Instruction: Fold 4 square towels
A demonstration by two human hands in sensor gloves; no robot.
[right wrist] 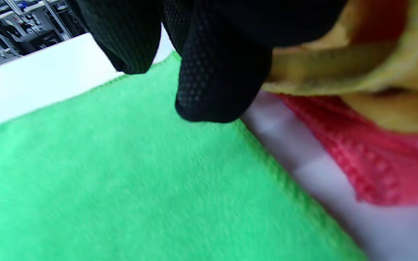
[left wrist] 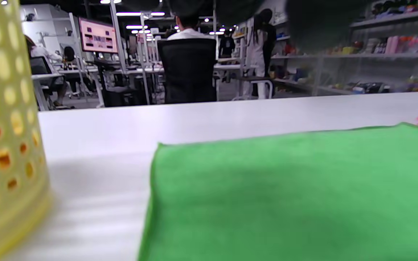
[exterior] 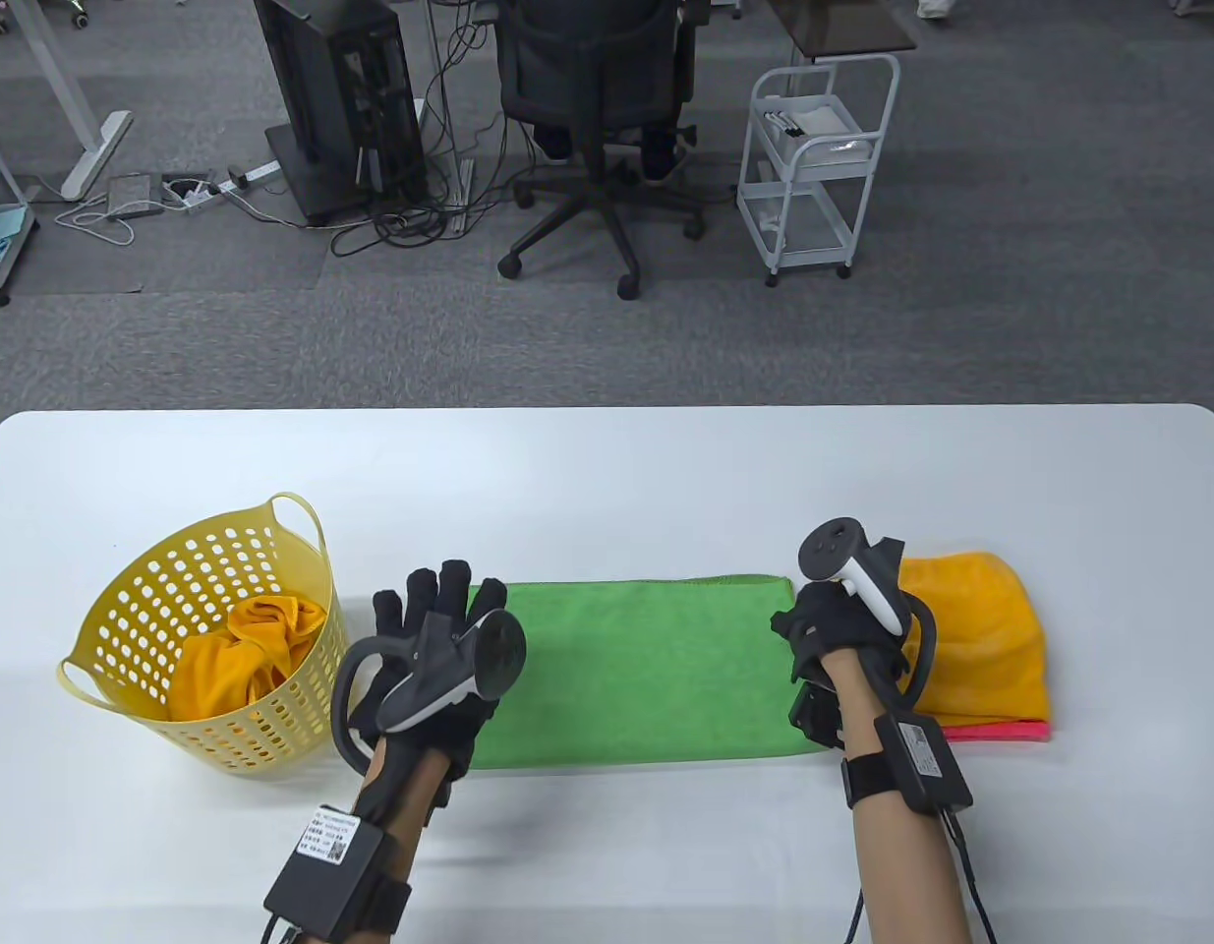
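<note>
Nearest the table camera, at six o'clock, two forearms come in over the white surface (exterior: 607, 472). The left hand (exterior: 432, 657) lies with fingers spread flat at the left end of the green microfibre towel (exterior: 636, 669), holding nothing, apparently pinning or smoothing that end. The right hand (exterior: 842, 639) sits at the towel's right end with fingers curled down; in the right wrist view its fingertips (right wrist: 216, 83) hover at the green hem, and whether they pinch it or only touch it I cannot tell. The green towel lies at the middle of the surface as a long strip running from nine to three o'clock, so it looks folded once already, with a hand at each short end, which I judge to be the set-up for the next fold across its length. At three o'clock, just beside the strip, an orange folded towel (exterior: 980, 639) rests on a pink folded towel (exterior: 1000, 731), likely the pile of finished ones kept within the right hand's reach. At nine o'clock a yellow perforated plastic basket (exterior: 174, 590) stands near the left hand, holding a crumpled orange cloth (exterior: 238, 659) that probably waits its turn. Counted: one green towel in work, two stacked, one bundle in the basket, making four cloths if that bundle is a single towel; one basket; two hands.
</note>
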